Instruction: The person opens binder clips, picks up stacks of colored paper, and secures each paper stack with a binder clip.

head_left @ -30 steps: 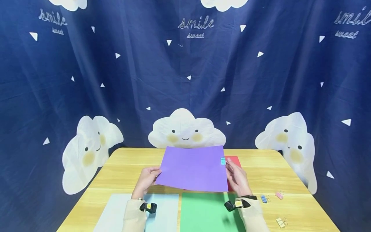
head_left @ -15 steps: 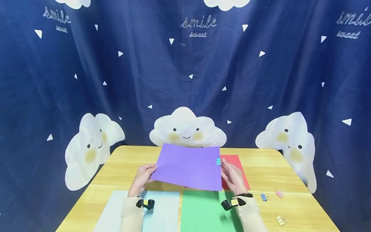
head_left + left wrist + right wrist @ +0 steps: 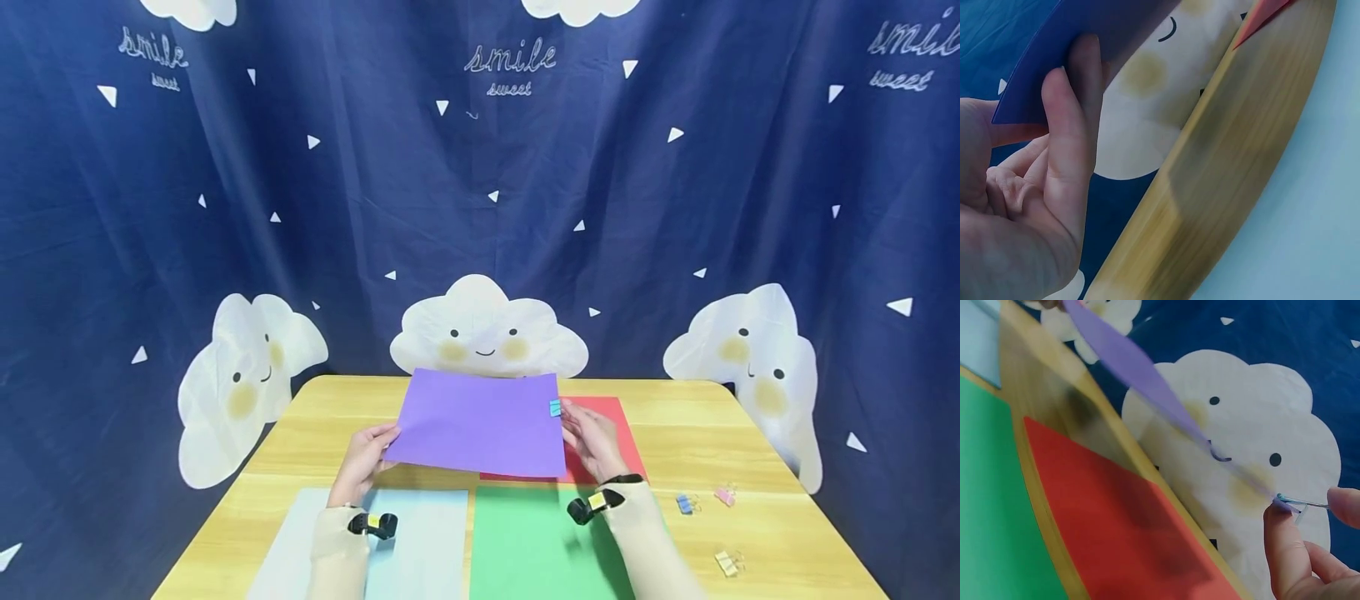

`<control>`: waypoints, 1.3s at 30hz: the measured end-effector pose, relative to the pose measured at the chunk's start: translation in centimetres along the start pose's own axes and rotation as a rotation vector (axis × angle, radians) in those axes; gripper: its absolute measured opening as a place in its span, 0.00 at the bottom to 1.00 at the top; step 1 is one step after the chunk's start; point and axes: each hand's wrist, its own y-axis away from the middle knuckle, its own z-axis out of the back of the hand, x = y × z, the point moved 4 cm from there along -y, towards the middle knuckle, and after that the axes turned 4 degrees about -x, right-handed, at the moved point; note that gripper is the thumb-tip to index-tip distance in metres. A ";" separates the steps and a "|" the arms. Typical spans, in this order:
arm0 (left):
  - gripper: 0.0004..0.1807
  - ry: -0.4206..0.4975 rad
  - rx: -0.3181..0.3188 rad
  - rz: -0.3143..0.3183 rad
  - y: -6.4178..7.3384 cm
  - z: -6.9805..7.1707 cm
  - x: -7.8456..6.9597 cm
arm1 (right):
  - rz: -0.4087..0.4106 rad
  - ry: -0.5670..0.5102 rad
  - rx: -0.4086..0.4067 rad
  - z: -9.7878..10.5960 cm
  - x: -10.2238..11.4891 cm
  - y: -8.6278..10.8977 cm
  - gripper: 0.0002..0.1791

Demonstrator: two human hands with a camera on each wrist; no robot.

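Note:
A purple sheet of paper is held up above the table's far half, tilted toward the head camera. My left hand pinches its left edge near the lower corner, thumb on the near face and fingers behind, as the left wrist view shows. A teal binder clip sits on the sheet's right edge, in its upper half. My right hand holds that clip, with the thumb at the end of a wire handle and a fingertip against the clip's other side. In the right wrist view the sheet appears nearly edge-on.
A red sheet lies partly behind the purple one. Nearer lie a green sheet and a light blue sheet. Blue, pink and cream binder clips lie at the right. A curtain hangs behind.
Both hands have carried the purple sheet, with the teal clip on its edge, to the left. More of the red sheet shows. The clips on the table stay put.

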 end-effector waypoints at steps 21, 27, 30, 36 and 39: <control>0.25 -0.071 -0.045 0.038 -0.4 6.1 -1.1 | 0.013 0.237 0.118 -5.8 0.2 -1.2 0.24; 0.24 -0.088 -0.075 0.054 -0.2 8.0 -1.0 | 0.007 0.244 0.161 -7.8 -0.7 -1.3 0.22; 0.24 -0.096 -0.084 0.052 -0.2 9.0 -1.0 | -0.018 0.248 0.171 -8.7 -1.2 -1.3 0.21; 0.25 -0.103 -0.096 0.069 -0.5 11.0 -0.8 | -0.081 0.251 0.231 -10.3 -2.1 -1.4 0.22; 0.26 -0.101 -0.106 0.074 -1.0 11.9 -0.7 | -0.101 0.265 0.265 -11.0 -2.5 -1.4 0.23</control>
